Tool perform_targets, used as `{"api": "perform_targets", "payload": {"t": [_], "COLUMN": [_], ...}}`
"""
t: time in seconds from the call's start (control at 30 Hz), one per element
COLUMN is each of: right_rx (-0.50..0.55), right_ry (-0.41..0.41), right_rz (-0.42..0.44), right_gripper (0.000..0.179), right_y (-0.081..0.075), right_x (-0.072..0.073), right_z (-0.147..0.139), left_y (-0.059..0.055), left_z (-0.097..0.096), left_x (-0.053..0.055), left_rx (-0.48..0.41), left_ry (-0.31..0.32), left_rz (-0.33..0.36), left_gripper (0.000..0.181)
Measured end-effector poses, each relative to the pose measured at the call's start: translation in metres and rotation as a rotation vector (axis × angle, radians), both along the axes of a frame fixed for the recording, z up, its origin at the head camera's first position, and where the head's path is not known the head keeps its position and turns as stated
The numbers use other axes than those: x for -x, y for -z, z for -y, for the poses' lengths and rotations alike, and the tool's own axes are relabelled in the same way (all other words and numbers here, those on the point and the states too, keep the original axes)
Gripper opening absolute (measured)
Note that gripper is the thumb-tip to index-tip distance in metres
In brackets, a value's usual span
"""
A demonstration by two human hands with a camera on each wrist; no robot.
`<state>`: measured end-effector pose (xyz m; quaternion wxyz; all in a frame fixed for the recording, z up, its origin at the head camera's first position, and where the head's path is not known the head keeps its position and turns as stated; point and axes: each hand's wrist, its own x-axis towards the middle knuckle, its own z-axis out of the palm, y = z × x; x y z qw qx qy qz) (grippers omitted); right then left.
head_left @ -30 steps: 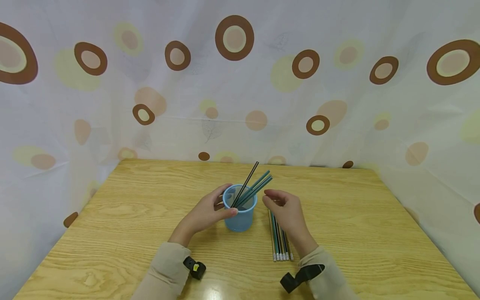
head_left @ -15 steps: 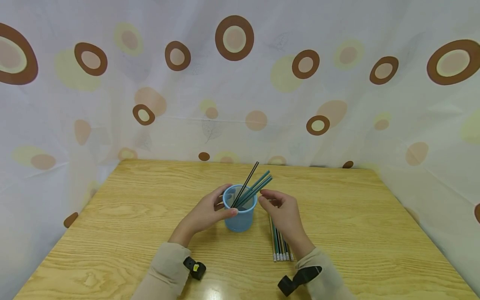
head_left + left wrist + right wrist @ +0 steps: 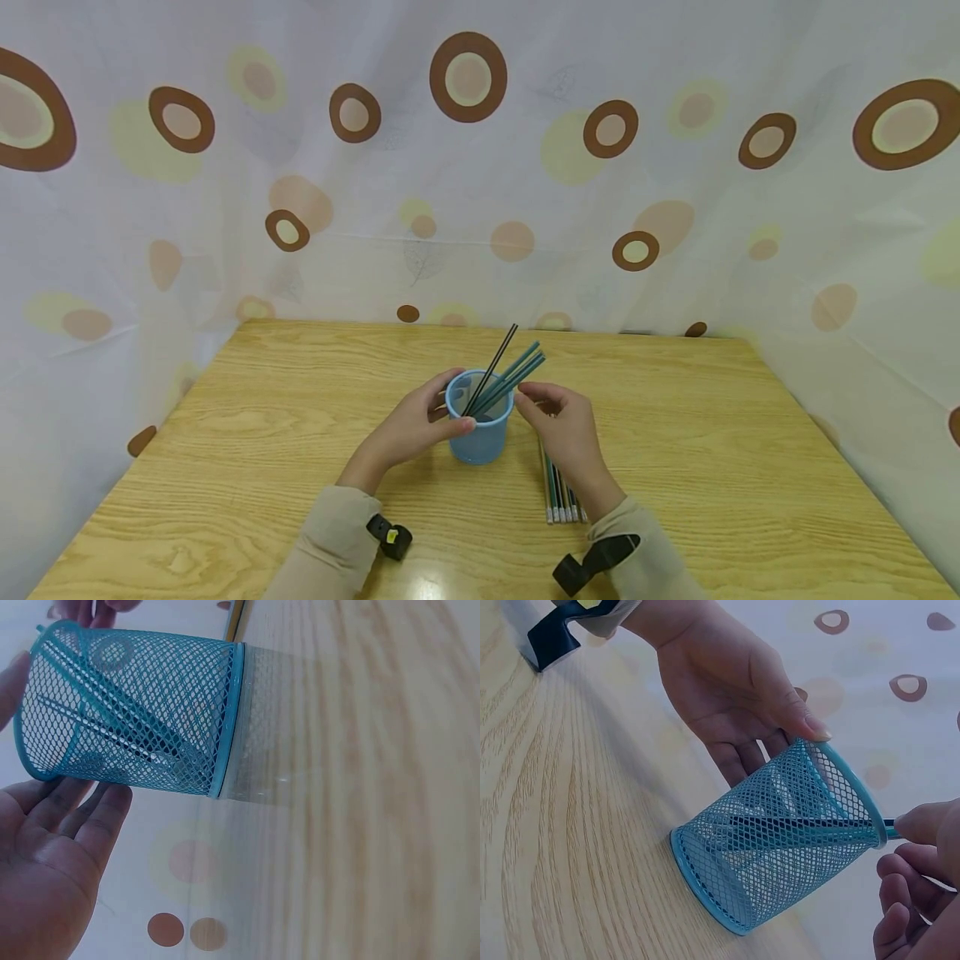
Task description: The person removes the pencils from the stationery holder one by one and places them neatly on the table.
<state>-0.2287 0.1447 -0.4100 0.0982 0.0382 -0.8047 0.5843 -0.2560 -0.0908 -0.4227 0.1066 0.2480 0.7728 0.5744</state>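
A blue mesh pencil cup (image 3: 478,443) stands upright on the wooden table. My left hand (image 3: 408,429) holds it from the left, thumb on the near rim and fingers along the far side. Several teal and dark pencils (image 3: 517,373) lean to the right inside the cup, their ends sticking out above the rim. Right of the cup, the thumb and forefinger of my right hand (image 3: 572,433) are a little apart, close by the rim; in the right wrist view they overlap the ends of the pencils (image 3: 802,831). The other fingers are loosely bent.
Beneath and beside my right hand, a row of pencils (image 3: 558,496) lies side by side on the table (image 3: 247,492), eraser ends towards me. Behind the table hangs a pale curtain (image 3: 525,200) with brown and yellow ovals. Each wrist wears a black camera strap.
My right hand has moved left, from over the pencil row to right beside the cup's rim. The left hand, the cup and the pencils in it stay where they were.
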Motion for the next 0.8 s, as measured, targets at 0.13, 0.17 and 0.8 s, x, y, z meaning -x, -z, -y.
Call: {"api": "perform_targets", "payload": {"t": [0.13, 0.17, 0.8], "right_rx": [-0.003, 0.001, 0.038], "right_ry": [-0.009, -0.014, -0.012], "right_rz": [0.009, 0.011, -0.060], "right_gripper": [0.027, 0.026, 0.019], "right_y": [0.0009, 0.0008, 0.0008], "right_x": [0.0002, 0.0002, 0.0007], "right_z": [0.0009, 0.0011, 0.0025], "left_y": [-0.0003, -0.0004, -0.0002], "left_z": [-0.0003, -0.0004, 0.0001], "left_x": [-0.0002, -0.0004, -0.0002], "left_rx": [-0.001, -0.002, -0.005], "left_ry": [0.004, 0.004, 0.004], "left_rz": [-0.006, -0.006, -0.002], "left_gripper": [0.082, 0.082, 0.082]}}
